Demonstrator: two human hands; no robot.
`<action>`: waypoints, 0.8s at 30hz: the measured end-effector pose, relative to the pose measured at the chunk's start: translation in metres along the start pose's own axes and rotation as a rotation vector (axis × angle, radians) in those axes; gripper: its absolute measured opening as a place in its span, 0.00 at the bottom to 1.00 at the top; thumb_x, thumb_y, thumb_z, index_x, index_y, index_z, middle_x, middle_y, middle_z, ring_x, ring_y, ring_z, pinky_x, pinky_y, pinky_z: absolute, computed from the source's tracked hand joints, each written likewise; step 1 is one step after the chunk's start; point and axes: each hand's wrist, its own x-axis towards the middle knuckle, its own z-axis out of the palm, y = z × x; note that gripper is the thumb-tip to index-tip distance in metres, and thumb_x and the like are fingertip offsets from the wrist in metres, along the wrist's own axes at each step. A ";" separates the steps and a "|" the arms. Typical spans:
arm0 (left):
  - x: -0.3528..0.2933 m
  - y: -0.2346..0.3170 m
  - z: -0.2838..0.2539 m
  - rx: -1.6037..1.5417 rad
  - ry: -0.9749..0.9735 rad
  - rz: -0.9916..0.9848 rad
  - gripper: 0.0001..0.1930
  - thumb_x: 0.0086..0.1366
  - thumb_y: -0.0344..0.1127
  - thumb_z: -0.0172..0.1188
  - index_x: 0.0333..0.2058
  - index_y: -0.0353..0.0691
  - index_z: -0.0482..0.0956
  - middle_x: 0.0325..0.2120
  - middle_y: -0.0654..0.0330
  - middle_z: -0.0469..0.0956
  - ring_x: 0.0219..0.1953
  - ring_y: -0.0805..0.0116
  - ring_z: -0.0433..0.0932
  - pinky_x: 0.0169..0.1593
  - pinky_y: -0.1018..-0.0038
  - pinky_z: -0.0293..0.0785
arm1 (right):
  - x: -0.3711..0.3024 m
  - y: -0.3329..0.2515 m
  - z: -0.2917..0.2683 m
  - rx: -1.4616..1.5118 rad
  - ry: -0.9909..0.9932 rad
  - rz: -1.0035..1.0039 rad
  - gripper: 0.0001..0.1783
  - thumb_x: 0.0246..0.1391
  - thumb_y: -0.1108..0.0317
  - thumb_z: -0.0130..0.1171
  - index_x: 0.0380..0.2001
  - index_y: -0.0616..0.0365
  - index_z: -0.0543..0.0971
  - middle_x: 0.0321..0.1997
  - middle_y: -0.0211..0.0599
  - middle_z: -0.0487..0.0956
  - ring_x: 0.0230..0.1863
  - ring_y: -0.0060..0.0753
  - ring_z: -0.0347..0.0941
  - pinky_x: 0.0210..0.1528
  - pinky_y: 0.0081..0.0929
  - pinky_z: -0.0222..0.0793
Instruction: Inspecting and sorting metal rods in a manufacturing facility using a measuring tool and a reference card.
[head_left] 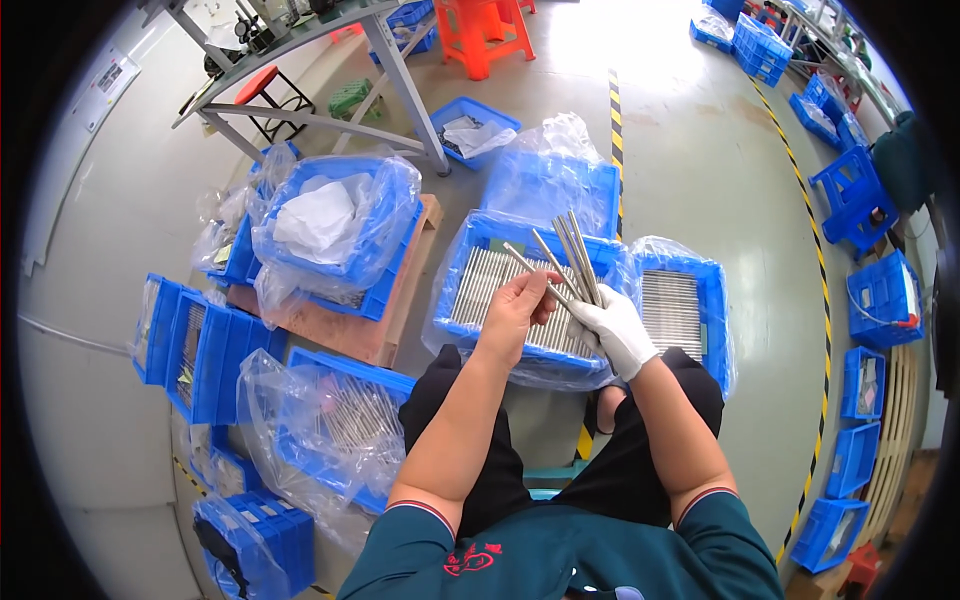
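Observation:
Several thin metal rods (572, 246) fan upward out of my right hand (618, 333), which wears a white glove and is closed around their lower ends. My bare left hand (520, 310) is closed, its thumb and fingers pinching one rod that leans up to the left of the bundle. Both hands are over a blue crate (470, 232) lined with clear plastic, where rows of similar rods (485, 285) lie side by side. Just right of it, another lined crate (712, 310) holds more rods (670, 312) in a neat stack.
Loose rods (365, 415) lie in a plastic-wrapped crate by my left knee. A lined crate (400, 215) sits on a wooden pallet (395, 310) at the left. Beyond are a grey-legged table (410, 95) and orange stools (480, 40). Blue crates (850, 460) line the right side.

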 end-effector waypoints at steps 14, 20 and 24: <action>0.001 0.002 0.005 0.090 0.091 0.007 0.16 0.67 0.45 0.49 0.37 0.37 0.77 0.24 0.66 0.75 0.27 0.80 0.71 0.31 0.83 0.66 | 0.000 0.006 0.007 0.107 -0.016 0.017 0.09 0.54 0.62 0.54 0.33 0.56 0.72 0.19 0.28 0.73 0.12 0.12 0.61 0.12 0.12 0.51; 0.003 0.001 0.005 -0.115 0.075 -0.031 0.12 0.66 0.40 0.48 0.38 0.40 0.76 0.30 0.63 0.77 0.30 0.76 0.73 0.33 0.78 0.68 | 0.004 0.008 0.011 0.128 -0.009 0.010 0.10 0.54 0.62 0.54 0.35 0.55 0.72 0.19 0.27 0.73 0.12 0.11 0.61 0.11 0.12 0.52; 0.002 0.002 0.011 -0.047 0.135 -0.028 0.13 0.66 0.43 0.48 0.34 0.41 0.77 0.27 0.65 0.76 0.28 0.78 0.71 0.32 0.81 0.66 | 0.003 0.007 0.011 0.110 0.002 -0.001 0.09 0.54 0.62 0.54 0.33 0.56 0.71 0.19 0.27 0.72 0.12 0.12 0.61 0.11 0.12 0.52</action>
